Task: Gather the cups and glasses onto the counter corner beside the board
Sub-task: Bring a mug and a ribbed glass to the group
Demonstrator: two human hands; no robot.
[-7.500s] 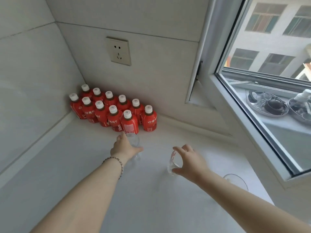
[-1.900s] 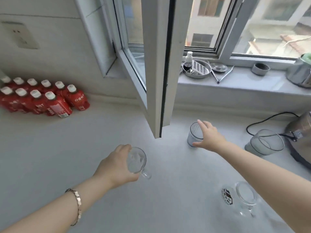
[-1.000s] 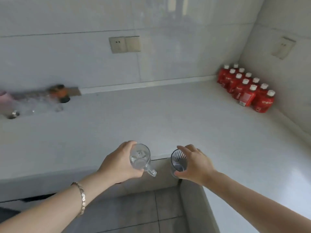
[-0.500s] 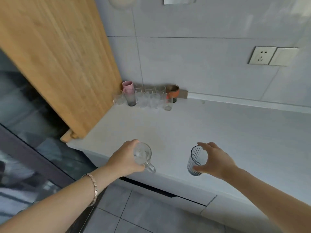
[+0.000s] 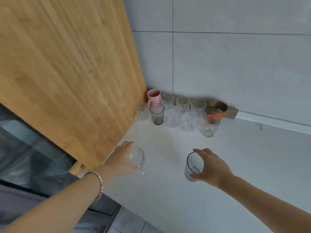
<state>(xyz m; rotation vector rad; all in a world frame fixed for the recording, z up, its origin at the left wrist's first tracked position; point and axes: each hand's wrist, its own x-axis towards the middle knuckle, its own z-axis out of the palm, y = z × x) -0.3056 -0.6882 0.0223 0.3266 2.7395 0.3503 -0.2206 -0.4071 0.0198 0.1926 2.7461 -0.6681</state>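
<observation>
The left hand [image 5: 122,158] is gripping a clear mug [image 5: 137,156] round its body, with the handle turned back toward the person. The right hand [image 5: 212,167] is pinching a ribbed tumbler [image 5: 193,166] by its side between thumb and fingers. Both vessels are riding upright and appear to be held off the desk [image 5: 252,165], probably so they can go straight down without turning, and carrying one in each hand is likely saving a trip. The board [image 5: 67,73] is leaning on the left. The gathered set is sitting in the corner just beside its foot: a pink cup [image 5: 153,96] at the back, a grey glass [image 5: 156,113] in front of it, clear glasses [image 5: 183,102] in two loose rows, and an orange cup [image 5: 217,109] at the right end. They are crowding the wall, so new pieces will probably be going in front. The mug and tumbler are hanging well short of that group, so the set-down is not yet done. Clear glass is showing poorly against the pale desk, so bumping the front row is the likely risk.
</observation>
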